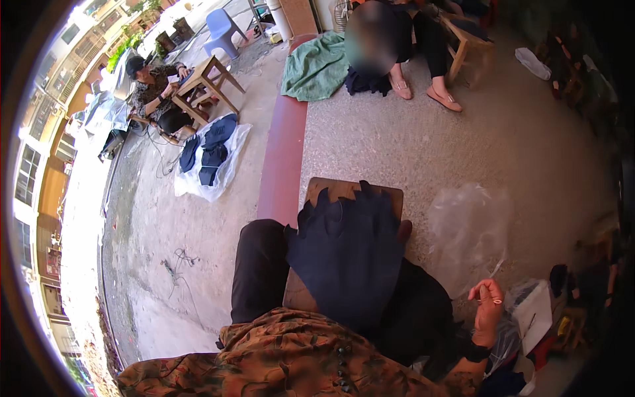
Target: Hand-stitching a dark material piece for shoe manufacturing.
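Note:
A dark navy cloth piece point(354, 258) with a jagged, pointed far edge lies spread over a wooden board point(327, 186) at my knees. The board's far edge and near left side show past the cloth. My right hand point(487, 308) is raised at the lower right, beside a clear plastic bag point(466, 231). Its fingers are bent, with thumb and forefinger close together. Whether a small item sits between them, I cannot make out. My left hand is out of view; only the patterned sleeve point(172, 376) on that side shows.
Bags and a white box-like item point(532, 311) crowd the floor at right. Far left, a person works at a wooden stool point(208, 79), near dark cloth pieces point(215, 155) on white plastic. Another person sits ahead beside green cloth point(317, 66). A wire tangle point(178, 264) lies at left.

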Demonstrator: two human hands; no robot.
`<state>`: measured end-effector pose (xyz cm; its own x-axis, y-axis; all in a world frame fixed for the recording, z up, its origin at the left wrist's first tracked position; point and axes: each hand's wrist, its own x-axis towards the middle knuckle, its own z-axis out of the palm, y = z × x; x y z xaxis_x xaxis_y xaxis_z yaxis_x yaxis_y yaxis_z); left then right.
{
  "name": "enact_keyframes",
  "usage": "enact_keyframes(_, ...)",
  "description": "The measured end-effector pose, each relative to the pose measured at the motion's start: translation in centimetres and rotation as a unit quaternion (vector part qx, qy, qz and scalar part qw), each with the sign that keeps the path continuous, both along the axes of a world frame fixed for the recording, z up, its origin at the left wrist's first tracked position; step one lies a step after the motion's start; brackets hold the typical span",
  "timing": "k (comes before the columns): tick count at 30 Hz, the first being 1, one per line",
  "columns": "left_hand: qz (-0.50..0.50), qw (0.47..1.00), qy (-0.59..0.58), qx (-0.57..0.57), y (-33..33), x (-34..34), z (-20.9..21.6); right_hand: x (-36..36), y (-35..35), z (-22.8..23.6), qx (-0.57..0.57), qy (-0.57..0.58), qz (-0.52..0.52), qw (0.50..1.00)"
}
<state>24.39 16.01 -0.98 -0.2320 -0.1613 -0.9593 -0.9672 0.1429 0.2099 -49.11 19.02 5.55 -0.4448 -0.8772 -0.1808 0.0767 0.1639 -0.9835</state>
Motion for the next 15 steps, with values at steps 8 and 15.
enact_keyframes(8,-0.052,0.982,-0.005,0.179,-9.7,0.9,2.0,-0.9,-4.5,0.6,0.013,0.033,-0.031,0.999)
enact_keyframes(15,0.01,0.969,0.075,0.236,-7.4,-7.1,7.8,2.8,-2.1,8.7,-0.221,0.036,-0.039,0.974)
